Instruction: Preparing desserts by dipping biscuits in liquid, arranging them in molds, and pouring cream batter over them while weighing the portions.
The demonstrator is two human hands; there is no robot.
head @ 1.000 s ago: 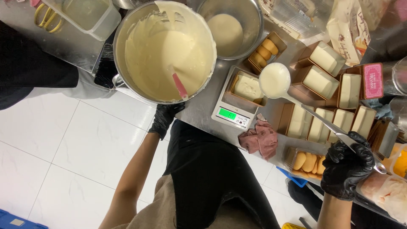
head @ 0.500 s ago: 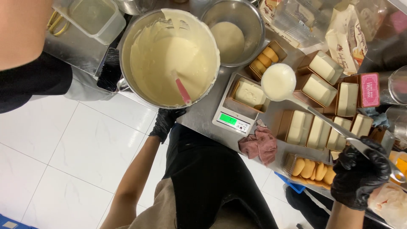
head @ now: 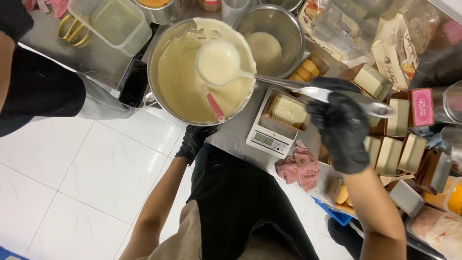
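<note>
Right hand: a black-gloved right hand (head: 342,130) is closed around the metal handle of a ladle (head: 220,62), well back from the bowl of the ladle.
Ladle: it is held roughly level, its round bowl filled with pale cream and poised over the big pot (head: 202,72), above the far side of the batter.
Left hand: a black-gloved left hand (head: 195,140) is seen under the near edge of the pot, fingers curled against the rim; how firmly it is gripped cannot be told, since part of the hand is hidden by the pot.
Big pot: a wide steel pot is mostly filled with pale yellow batter; a pink spatula (head: 215,107) is left leaning in it near the front rim.
Scale: a small white scale (head: 267,139) is set on the steel table (head: 96,55) just right of the pot, with a brown paper box (head: 288,110) holding cream on top of it.
Steel bowl: a second bowl (head: 273,34) with a little cream in it is placed behind the pot.
Boxes: more filled paper boxes (head: 397,154) are lined up to the right of the scale.
Cloth: a pink cloth (head: 298,166) is crumpled at the table edge, beside the scale.
Tub: a clear plastic tub (head: 113,21) is placed at the far left.
</note>
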